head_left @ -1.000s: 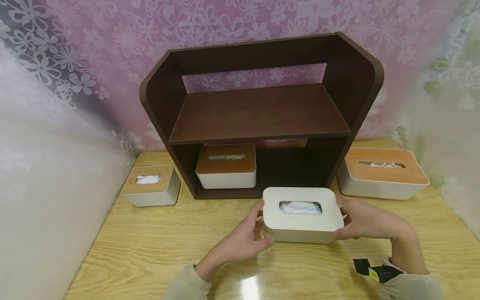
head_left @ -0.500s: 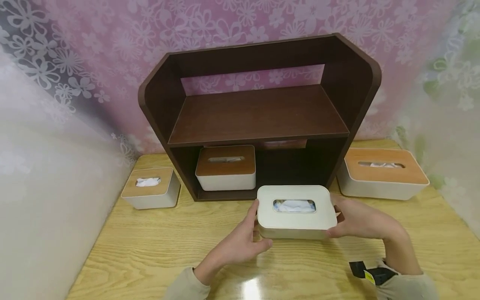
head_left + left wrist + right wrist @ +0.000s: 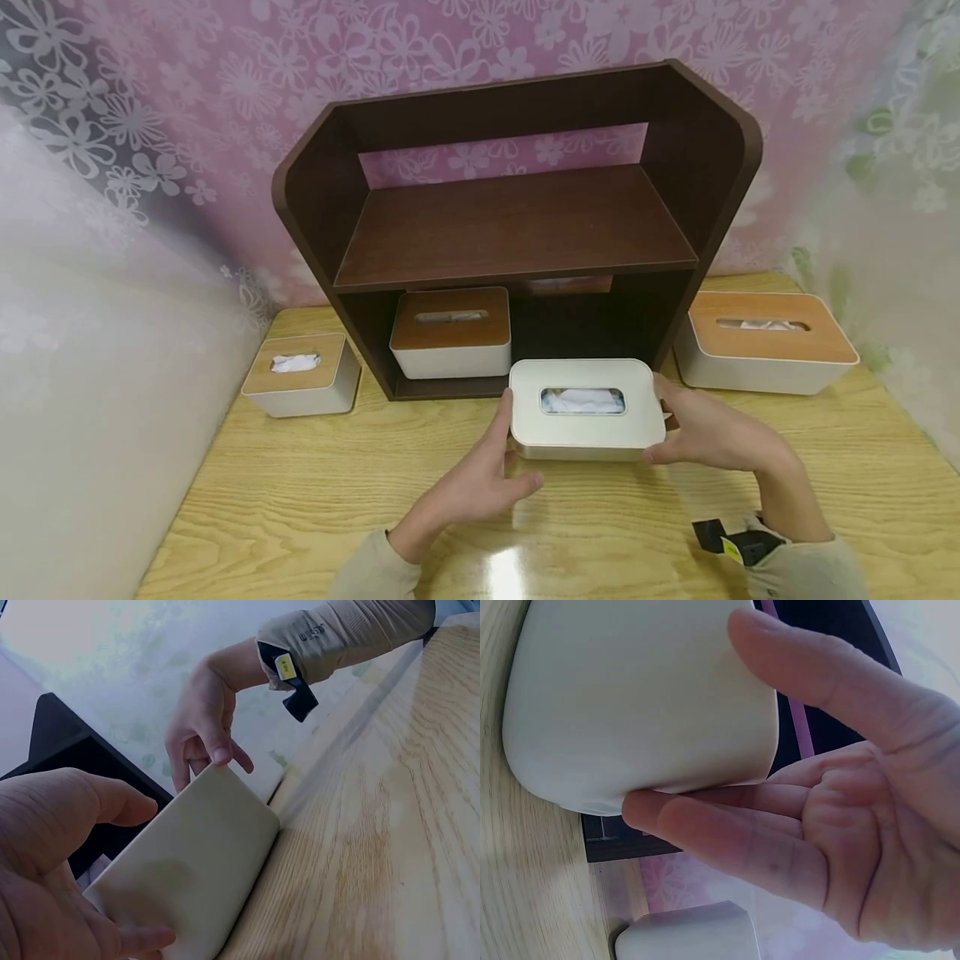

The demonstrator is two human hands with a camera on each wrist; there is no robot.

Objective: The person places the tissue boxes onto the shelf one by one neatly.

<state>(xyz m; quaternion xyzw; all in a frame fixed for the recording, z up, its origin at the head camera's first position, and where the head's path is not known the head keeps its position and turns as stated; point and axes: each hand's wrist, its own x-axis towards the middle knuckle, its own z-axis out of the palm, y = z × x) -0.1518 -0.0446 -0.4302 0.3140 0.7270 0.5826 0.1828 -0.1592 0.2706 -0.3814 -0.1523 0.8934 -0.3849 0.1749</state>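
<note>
White box (image 3: 585,429): just before the shelf's (image 3: 517,225) front lower edge, nearer its right corner; whether it touches the counter (image 3: 300,500) is unclear.
Left hand (image 3: 476,479): straight fingers against the box's left end; thumb contact unclear.
Right hand (image 3: 705,429): pinches the near right corner.
Risk: uneven grip could let the left end slip; the back could catch the shelf edge if low.
Slot: only the head view shows tissue (image 3: 583,402).
Right end: fingers hidden from the head show at the right wrist.

Pink back wall (image 3: 465,42), white flower print. Pale left wall (image 3: 75,400); pale right wall (image 3: 900,275), green leaves. Dark brown two-level shelf (image 3: 517,225) on wood-grain table (image 3: 262,500); glare patch (image 3: 506,573) in foreground.
</note>
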